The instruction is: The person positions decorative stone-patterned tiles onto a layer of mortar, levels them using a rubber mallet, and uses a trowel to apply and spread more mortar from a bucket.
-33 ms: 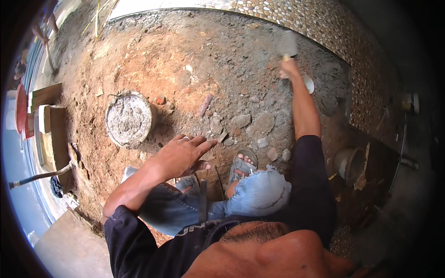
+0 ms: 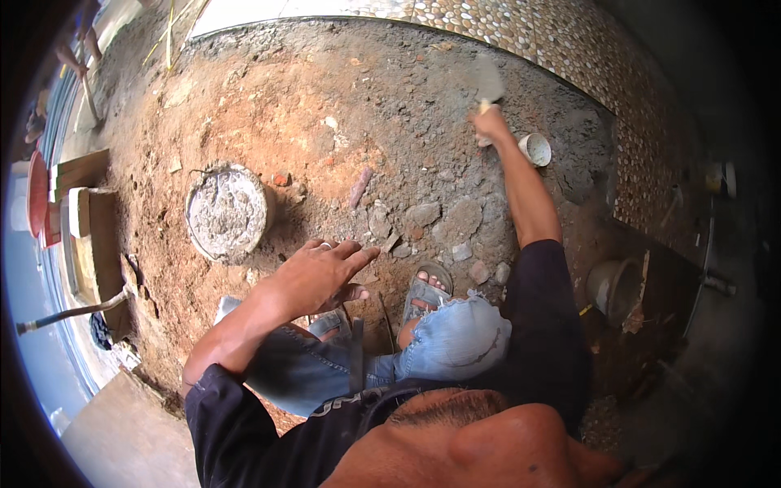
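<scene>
My right hand (image 2: 490, 124) grips the handle of a trowel (image 2: 490, 81) out at arm's length. The grey trowel blade, smeared by motion, is over the grey mortar-covered ground near the pebble paving's edge. A small white cup (image 2: 538, 150) lies tilted beside my right wrist. My left hand (image 2: 319, 272), with a ring on one finger, hangs over my left leg with its fingers stretched out and nothing in them. Ahead of it to the left stands a round bucket (image 2: 266, 213) filled with wet grey mortar. Its contents reach close to the rim.
Broken stones (image 2: 460, 218) lie in front of my sandalled feet. Pebble paving (image 2: 561, 45) borders the far and right sides. A round pot-like container (image 2: 614, 289) stands at right. A red wheelbarrow-like tub (image 2: 37, 191) and a co-worker's hand on a tool handle (image 2: 87, 89) are at left.
My right hand and the trowel have shifted slightly left and toward me, uncovering more of the white cup. My left hand has stayed nearly still.
</scene>
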### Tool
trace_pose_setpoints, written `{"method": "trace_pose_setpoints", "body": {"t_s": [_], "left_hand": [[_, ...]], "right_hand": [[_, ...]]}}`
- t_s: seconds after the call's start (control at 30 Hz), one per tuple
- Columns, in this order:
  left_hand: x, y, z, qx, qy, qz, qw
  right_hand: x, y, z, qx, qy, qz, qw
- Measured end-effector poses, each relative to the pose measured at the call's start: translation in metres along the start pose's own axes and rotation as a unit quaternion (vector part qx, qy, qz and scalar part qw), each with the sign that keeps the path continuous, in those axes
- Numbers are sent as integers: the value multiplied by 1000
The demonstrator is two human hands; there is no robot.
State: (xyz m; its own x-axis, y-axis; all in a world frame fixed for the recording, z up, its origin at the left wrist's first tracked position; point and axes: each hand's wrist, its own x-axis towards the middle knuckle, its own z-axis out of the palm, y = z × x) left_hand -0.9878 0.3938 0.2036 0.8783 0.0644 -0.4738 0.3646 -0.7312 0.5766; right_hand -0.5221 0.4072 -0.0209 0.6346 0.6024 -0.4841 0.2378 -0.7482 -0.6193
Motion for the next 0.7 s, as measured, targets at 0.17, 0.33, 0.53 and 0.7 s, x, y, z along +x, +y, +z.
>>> {"method": "trace_pose_setpoints", "body": {"t_s": [0.17,0.33,0.53,0.7], "left_hand": [[-4,0,-4,15,-6,-15,1000],[17,0,-5,7,-26,-3,1000],[5,-7,-3,26,-2,-14,1000],[22,-3,-10,-3,-34,4,999]], "right_hand": [[-66,-9,-61,-178,-126,-42,975],[-10,6,-74,-29,87,47,995],[-14,14,-105,-195,-84,-31,977],[2,-30,-88,38,-80,11,996]]}}
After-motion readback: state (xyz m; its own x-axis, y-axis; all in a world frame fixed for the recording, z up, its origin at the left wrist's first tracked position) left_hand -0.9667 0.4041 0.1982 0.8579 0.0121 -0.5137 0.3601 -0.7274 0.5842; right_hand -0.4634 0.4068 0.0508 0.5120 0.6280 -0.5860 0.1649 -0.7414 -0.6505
